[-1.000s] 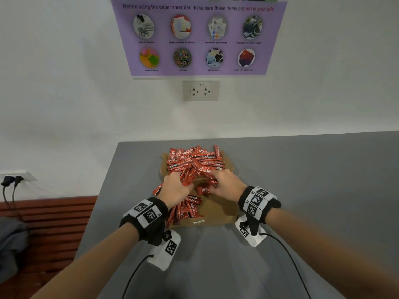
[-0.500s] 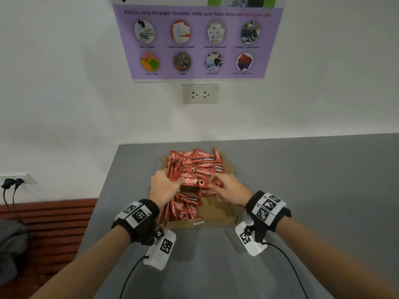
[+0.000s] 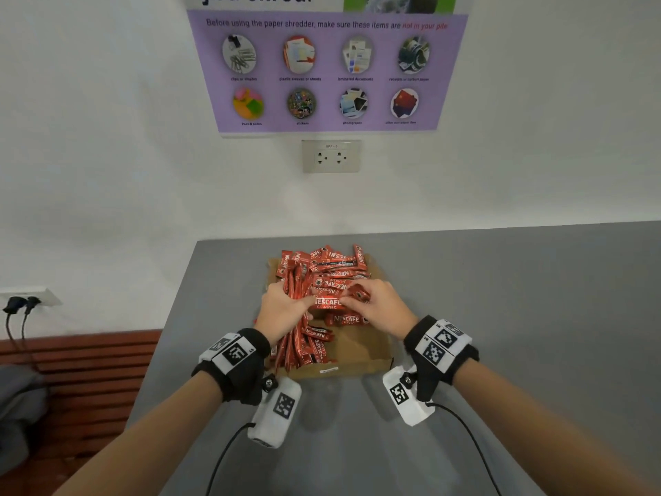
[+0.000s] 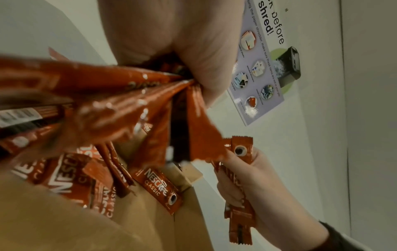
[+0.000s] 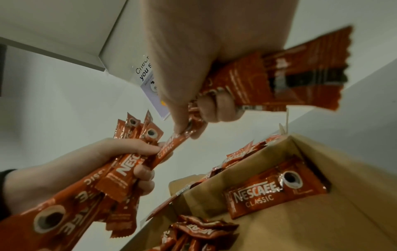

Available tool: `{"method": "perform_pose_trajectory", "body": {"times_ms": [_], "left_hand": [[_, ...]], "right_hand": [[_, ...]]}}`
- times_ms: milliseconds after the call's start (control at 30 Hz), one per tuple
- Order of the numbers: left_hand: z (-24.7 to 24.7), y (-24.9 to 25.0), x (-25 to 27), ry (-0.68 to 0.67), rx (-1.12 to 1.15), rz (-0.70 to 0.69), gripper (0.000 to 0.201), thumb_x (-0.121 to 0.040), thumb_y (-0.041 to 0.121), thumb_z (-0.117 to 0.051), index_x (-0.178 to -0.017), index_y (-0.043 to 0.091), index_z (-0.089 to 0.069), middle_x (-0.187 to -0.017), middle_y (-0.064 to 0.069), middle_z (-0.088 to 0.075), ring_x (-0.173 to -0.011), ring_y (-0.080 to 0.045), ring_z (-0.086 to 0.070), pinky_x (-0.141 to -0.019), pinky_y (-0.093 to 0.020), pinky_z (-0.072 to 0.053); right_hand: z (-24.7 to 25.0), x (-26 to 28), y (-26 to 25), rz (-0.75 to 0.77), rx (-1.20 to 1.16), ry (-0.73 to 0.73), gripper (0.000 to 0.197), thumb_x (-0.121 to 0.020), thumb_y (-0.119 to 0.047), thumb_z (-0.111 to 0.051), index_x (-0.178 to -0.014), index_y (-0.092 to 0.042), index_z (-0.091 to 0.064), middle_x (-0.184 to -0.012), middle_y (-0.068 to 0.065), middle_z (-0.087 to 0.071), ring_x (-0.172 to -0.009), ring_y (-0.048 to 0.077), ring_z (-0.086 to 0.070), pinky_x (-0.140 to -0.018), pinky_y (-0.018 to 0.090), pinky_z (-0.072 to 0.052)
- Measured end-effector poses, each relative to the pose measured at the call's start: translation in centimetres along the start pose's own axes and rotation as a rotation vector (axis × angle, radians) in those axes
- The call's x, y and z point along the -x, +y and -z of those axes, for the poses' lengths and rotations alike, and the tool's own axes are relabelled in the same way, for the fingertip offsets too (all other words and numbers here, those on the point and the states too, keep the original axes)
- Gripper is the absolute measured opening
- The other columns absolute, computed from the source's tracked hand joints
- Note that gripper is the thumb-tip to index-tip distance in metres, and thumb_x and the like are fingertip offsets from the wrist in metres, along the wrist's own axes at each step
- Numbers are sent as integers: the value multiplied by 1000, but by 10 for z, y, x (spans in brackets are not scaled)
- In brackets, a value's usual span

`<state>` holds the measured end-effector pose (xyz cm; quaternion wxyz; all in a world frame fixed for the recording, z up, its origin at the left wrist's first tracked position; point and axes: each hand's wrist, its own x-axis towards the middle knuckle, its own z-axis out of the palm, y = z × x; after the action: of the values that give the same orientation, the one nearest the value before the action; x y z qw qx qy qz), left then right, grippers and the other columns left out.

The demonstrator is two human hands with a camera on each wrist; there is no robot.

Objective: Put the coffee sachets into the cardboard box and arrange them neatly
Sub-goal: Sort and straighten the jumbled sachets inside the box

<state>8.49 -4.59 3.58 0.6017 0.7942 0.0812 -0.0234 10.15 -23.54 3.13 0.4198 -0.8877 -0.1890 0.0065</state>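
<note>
A shallow cardboard box (image 3: 361, 356) lies on the grey table (image 3: 500, 316), heaped with red coffee sachets (image 3: 329, 270). My left hand (image 3: 282, 311) grips a bundle of sachets (image 5: 120, 171) upright over the box's left side. My right hand (image 3: 379, 302) holds a few sachets (image 4: 238, 195) in its curled fingers, and its thumb and forefinger pinch one sachet (image 3: 327, 302) that reaches across to the left hand. A loose sachet (image 5: 272, 190) lies flat on the bare box floor at the right.
A white wall with a purple poster (image 3: 327, 71) and a socket (image 3: 331, 155) stands right behind the table. A wooden bench (image 3: 78, 366) sits low at the left. Cables hang from both wrist cameras over the near table.
Both hands have lifted out of the pile with sachets in them. The left now holds a gathered bundle upright, and the right brings a single sachet across to it.
</note>
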Motion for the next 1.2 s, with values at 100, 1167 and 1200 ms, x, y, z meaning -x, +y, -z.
{"method": "perform_pose_trajectory", "body": {"times_ms": [100,1167,1200], "left_hand": [[3,-4,-2,-62,-71,-10,20,-79,16,-73,-95,6,-67,-85,-7,-72,-72,-24,-68,-72,-33,-56],[-2,-20,-5,-54,-263,-82,12,-83,19,-68,-91,11,-64,-85,-2,-69,-68,-12,-64,-74,-30,-55],[-2,-18,-5,-44,-246,-84,12,-84,19,-68,-91,12,-63,-85,-2,-69,-67,-12,-65,-72,-27,-55]], "right_hand": [[4,0,4,-29,82,-19,11,-84,-21,-68,-86,-11,-71,-90,1,-67,-79,9,-58,-75,21,-46],[-3,-1,26,-167,553,-130,39,-79,-31,-71,-113,-16,-57,-104,3,-66,-95,25,-63,-78,36,-52],[-1,-2,22,-161,496,-113,50,-79,-29,-72,-122,-16,-51,-102,2,-65,-93,22,-64,-78,34,-52]]}}
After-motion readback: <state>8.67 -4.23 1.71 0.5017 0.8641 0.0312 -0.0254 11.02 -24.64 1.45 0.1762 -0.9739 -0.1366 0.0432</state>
